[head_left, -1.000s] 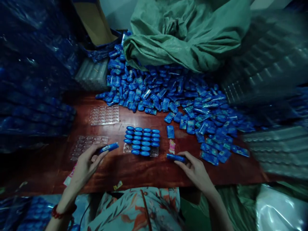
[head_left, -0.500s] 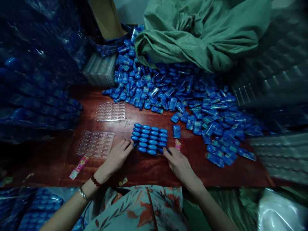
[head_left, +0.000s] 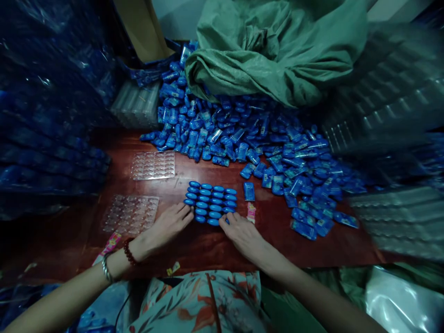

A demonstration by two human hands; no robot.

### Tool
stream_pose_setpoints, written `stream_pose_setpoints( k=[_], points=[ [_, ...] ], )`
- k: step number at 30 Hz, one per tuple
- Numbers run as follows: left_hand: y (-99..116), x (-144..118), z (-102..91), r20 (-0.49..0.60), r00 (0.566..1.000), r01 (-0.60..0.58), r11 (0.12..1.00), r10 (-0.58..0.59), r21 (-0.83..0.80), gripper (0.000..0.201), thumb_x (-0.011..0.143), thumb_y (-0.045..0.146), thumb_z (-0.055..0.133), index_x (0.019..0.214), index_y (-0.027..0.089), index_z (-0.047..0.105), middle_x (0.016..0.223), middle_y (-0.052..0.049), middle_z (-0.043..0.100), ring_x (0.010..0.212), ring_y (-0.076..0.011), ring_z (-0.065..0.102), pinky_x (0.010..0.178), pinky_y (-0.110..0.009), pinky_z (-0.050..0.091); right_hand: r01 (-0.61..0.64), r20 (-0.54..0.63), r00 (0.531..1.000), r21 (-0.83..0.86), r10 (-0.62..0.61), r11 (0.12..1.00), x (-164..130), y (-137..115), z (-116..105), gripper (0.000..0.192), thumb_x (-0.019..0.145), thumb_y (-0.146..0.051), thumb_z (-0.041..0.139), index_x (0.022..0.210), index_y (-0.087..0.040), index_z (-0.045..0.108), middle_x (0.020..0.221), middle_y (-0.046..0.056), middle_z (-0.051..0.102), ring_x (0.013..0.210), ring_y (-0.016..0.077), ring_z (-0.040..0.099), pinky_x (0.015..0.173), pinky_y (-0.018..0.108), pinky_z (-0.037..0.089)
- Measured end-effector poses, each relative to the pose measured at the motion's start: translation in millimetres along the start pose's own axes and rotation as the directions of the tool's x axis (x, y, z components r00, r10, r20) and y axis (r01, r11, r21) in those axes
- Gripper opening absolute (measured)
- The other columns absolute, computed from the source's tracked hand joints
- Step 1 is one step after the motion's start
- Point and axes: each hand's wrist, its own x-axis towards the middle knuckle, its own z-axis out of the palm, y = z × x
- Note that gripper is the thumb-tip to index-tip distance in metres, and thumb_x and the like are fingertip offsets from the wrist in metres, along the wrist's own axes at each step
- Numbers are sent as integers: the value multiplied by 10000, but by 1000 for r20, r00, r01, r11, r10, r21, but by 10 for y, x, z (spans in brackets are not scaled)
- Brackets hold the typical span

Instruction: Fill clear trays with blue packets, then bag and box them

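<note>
A clear blister tray filled with rows of blue packets [head_left: 211, 202] lies on the red-brown table [head_left: 194, 245] in front of me. My left hand [head_left: 165, 226] rests flat at the tray's near left corner, fingertips touching it. My right hand [head_left: 243, 232] lies at the near right corner, fingers against the last row. Neither hand holds a packet that I can see. A single blue packet [head_left: 249, 191] lies just right of the tray, with a small pink wrapper [head_left: 251, 212] below it.
Two empty clear trays [head_left: 153, 165] [head_left: 131, 214] lie to the left. A big heap of loose blue packets [head_left: 263, 143] spreads from a green sack [head_left: 277, 51] at the back. Stacked filled trays [head_left: 52, 152] stand left; stacks of empty trays [head_left: 391, 111] stand right.
A second ago each hand held a blue packet near the tray. Both packets have gone into the tray's near row, and the hands now rest at its front corners.
</note>
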Motion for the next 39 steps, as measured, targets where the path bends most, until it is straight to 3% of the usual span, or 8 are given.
stream_pose_setpoints(
  k=[11, 15, 19, 21, 25, 31, 35, 39],
  points=[
    [219, -42, 383, -364, 876, 294, 949, -317, -117, 472, 910, 204, 460, 1378, 217, 396, 1321, -108, 544, 1321, -264, 363, 1103, -485, 158, -145, -459, 864, 169, 208, 975, -146, -60, 387, 314, 902, -126, 434, 1168, -161, 596, 917, 98, 617, 857, 193, 525, 749, 319, 420],
    [138, -56, 322, -260, 917, 253, 945, -303, -207, 504, 927, 216, 414, 1419, 201, 305, 1378, -132, 480, 1377, -253, 279, 1105, -523, 165, -176, -421, 859, 294, 293, 940, -157, 33, 290, 275, 916, -247, 488, 1156, -229, 620, 958, 81, 624, 866, 178, 558, 744, 306, 427],
    [-180, 258, 49, -356, 858, 217, 890, -370, -402, 411, 931, 180, 391, 1341, 171, 404, 1290, -136, 548, 1261, -211, 443, 1019, -408, 374, -369, -370, 735, 485, 568, 793, -141, 518, 307, 301, 948, -279, 403, 1144, -217, 623, 994, 88, 618, 870, 167, 594, 770, 300, 455],
    [-404, 623, -81, -312, 889, 175, 878, -336, -446, 321, 928, 167, 384, 1218, 159, 522, 1167, -114, 608, 1093, -179, 559, 909, -317, 460, -488, -252, 694, 523, 674, 699, -56, 798, 342, 318, 942, -330, 402, 1118, -184, 623, 1007, 95, 625, 906, 194, 607, 790, 322, 464],
    [-756, 1480, -134, -63, 997, 23, 978, -37, -210, 316, 873, 79, 419, 1129, 155, 588, 1074, -95, 625, 943, -183, 600, 802, -292, 480, -632, 27, 736, 388, 677, 671, 185, 1084, 332, 414, 874, -430, 515, 1181, -154, 548, 1109, 132, 608, 933, 244, 624, 717, 324, 469],
    [-677, 2173, 26, 61, 990, -127, 992, 127, 1, 245, 864, 61, 423, 1013, 102, 613, 1010, -127, 605, 968, -229, 572, 814, -331, 455, -601, 179, 793, 394, 583, 696, 150, 958, 323, 368, 791, -334, 625, 1097, -179, 492, 1014, 97, 625, 865, 229, 640, 598, 257, 405],
    [-389, 2383, 71, 47, 984, -170, 984, 172, -58, 224, 896, 172, 463, 1092, 119, 559, 1091, -134, 569, 1015, -229, 555, 840, -328, 443, -595, 190, 715, 669, 672, 444, -131, 860, 526, 357, 707, -348, 674, 949, -210, 450, 739, -1, 619, 635, 179, 612, 542, 246, 393],
    [-84, 2579, 148, 110, 989, -83, 989, 97, -119, 595, 773, 425, 658, 1225, 93, 460, 1136, -181, 538, 1014, -301, 559, 772, -350, 461, -460, 318, 541, 887, 778, -42, -312, 691, 674, 474, 666, -519, 663, 899, -241, 357, 630, -74, 559, 396, 109, 492, 375, 214, 351]
  ],
)
